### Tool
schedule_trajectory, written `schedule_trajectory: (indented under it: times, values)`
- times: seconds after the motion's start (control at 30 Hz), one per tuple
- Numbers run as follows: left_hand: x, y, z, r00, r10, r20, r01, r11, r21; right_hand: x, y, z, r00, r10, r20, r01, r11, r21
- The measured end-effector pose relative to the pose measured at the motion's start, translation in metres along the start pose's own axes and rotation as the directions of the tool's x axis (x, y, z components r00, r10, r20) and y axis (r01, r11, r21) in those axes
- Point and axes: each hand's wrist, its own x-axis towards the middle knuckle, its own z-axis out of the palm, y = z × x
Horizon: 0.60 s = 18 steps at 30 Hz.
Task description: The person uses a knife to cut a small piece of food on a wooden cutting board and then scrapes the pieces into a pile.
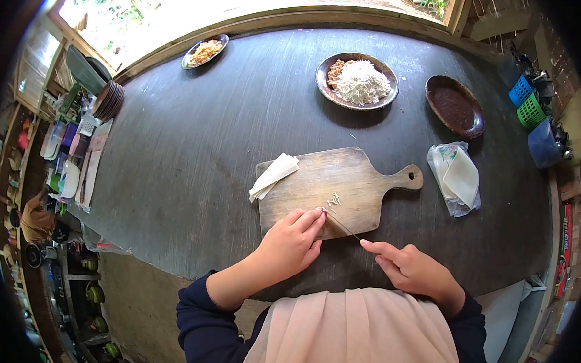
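The round plate point(328, 99) holds white shreds point(363, 82) and brown bits point(335, 72); the small plate point(188, 62), more to the left, holds orange-brown bits point(205, 51). The right hand point(409, 267) is closed on the knife point(346, 228) — its blade is just beside the left hand point(290, 241), whose fingers are together (what is under them, I cannot tell). Strips point(274, 176) lie over the board's point(316, 174) left edge.

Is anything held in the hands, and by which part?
The right hand holds a knife by its handle end. What the left hand holds, if anything, cannot be told.
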Motion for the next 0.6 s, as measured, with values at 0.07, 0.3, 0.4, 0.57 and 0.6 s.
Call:
schedule_trajectory:
  times: [0.07, 0.3, 0.4, 0.57, 0.6]
  values:
    - [0.0004, 0.0001, -0.0013, 1.0, 0.008, -0.002, -0.008, 1.0, 0.007, 0.0001, 0.003, 0.0005, 1.0, -0.006, 0.0, 0.006, 1.0, -0.002]
    - [0.0005, 0.0004, -0.0015, 1.0, 0.008, -0.008, -0.008, 1.0, 0.008, 0.0012, 0.0079, 0.002, 1.0, -0.026, -0.011, 0.026, 0.999, -0.024]
    - [0.0009, 0.0008, -0.002, 1.0, 0.007, 0.006, -0.008, 1.0, 0.018, 0.0031, 0.0068, 0.0026, 1.0, -0.018, -0.016, 0.017, 1.0, -0.024]
    - [0.0007, 0.0007, -0.0021, 1.0, 0.011, 0.01, -0.011, 1.0, 0.023, 0.0065, 0.0084, 0.0074, 0.999, -0.015, -0.03, 0.015, 1.0, -0.009]
    - [0.0008, 0.0005, -0.0018, 1.0, 0.014, 0.01, -0.014, 0.999, 0.029, 0.0064, 0.0092, 0.008, 0.999, -0.017, -0.032, 0.016, 1.0, -0.006]
